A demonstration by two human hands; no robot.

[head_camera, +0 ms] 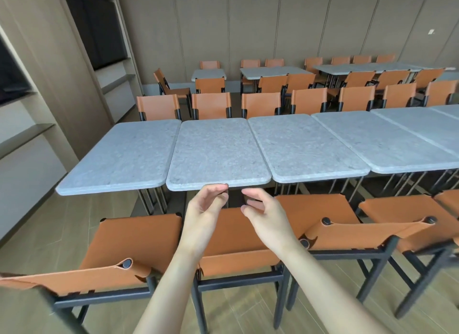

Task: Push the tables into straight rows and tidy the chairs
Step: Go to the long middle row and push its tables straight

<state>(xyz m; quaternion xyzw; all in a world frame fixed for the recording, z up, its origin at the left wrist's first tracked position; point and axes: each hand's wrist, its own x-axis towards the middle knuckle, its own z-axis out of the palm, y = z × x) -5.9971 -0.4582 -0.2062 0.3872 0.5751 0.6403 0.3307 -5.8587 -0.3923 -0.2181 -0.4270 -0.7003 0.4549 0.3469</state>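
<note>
Both hands reach toward the near edge of the grey table (218,149). The left hand (206,209) and right hand (263,209) hold nothing, fingers loosely curled, above an orange chair (238,236).

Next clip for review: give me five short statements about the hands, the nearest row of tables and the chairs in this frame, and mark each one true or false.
1. Both hands are empty. True: the left hand and right hand hold nothing, fingers loosely curled.
2. The left hand grips a chair back. False: it hovers near the edge of the second table from the left, above the middle chair.
3. The nearest tables stand side by side in a row. True.
4. Plates are set on the tables. False: the tops are bare grey stone.
5. The chairs are blue. False: their seats and backs are orange, on dark frames.
</note>
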